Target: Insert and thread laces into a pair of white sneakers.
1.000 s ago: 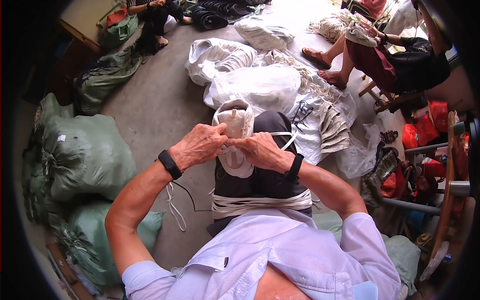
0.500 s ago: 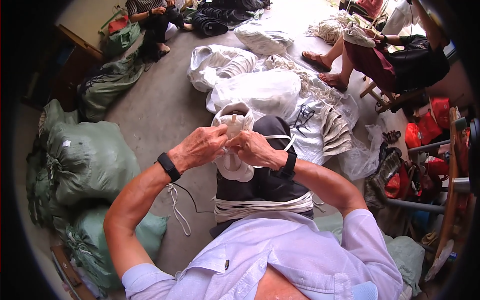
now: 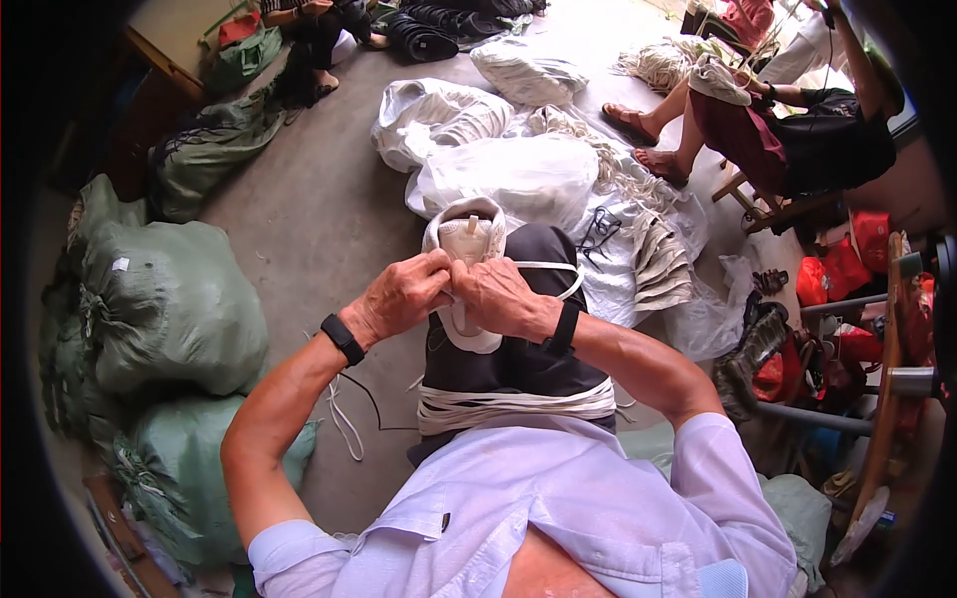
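Observation:
A white sneaker (image 3: pixel 468 237) rests on my dark-trousered knees, its collar pointing away from me and its toe toward me. My left hand (image 3: pixel 407 289) is closed at the left side of the lacing area, the fingertips pinching the shoe's edge. Against it, my right hand (image 3: pixel 496 292) is closed too, thumb and fingers pressed together over the eyelets. A white shoelace (image 3: pixel 546 265) comes out past the right hand and loops over my right knee. The exact spot between the fingertips is hidden. A bundle of white laces (image 3: pixel 513 407) lies across my thighs.
Plastic bags (image 3: pixel 508 177) and strips of pale shoe parts (image 3: pixel 662 261) lie ahead. Green sacks (image 3: pixel 179 299) stand at the left. A rack with red bags (image 3: pixel 842 264) stands right. A seated person (image 3: pixel 788 140) handles a shoe at upper right; another sits upper left.
Both hands stay at the sneaker's lacing area; the right fingers have curled in closer to the left ones. The view has shifted slightly.

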Demonstrator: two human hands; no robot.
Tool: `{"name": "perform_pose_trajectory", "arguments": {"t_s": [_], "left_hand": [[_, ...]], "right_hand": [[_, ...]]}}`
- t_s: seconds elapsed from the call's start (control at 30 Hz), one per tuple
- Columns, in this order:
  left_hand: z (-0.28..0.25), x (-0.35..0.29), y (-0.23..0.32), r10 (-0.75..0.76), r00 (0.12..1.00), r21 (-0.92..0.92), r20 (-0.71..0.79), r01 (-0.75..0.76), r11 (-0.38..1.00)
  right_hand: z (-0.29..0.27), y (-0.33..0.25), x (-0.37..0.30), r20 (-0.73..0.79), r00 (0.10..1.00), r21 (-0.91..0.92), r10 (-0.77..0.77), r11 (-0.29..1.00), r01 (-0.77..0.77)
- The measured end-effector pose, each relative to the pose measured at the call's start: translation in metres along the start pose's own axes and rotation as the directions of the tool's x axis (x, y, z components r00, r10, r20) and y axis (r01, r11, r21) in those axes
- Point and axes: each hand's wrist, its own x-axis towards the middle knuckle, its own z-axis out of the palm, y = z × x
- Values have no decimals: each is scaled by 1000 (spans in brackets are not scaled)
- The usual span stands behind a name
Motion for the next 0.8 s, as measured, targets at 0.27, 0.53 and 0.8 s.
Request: {"name": "perform_pose_trajectory", "arguments": {"t_s": [0.27,0.53,0.8], "left_hand": [[-1,-5,-4,-34,999,-44,-27,33,998],[-6,0,-5,-44,996,-79,81,50,996],[-4,5,-2,-62,997,-85,54,66,994]], "right_hand": [[-95,108,-65,-406,834,-245,373,835,-493],[-72,42,-47,-351,934,-388,-64,918,-83],[-6,12,-8,-155,941,-179,-302,945,273]]}}
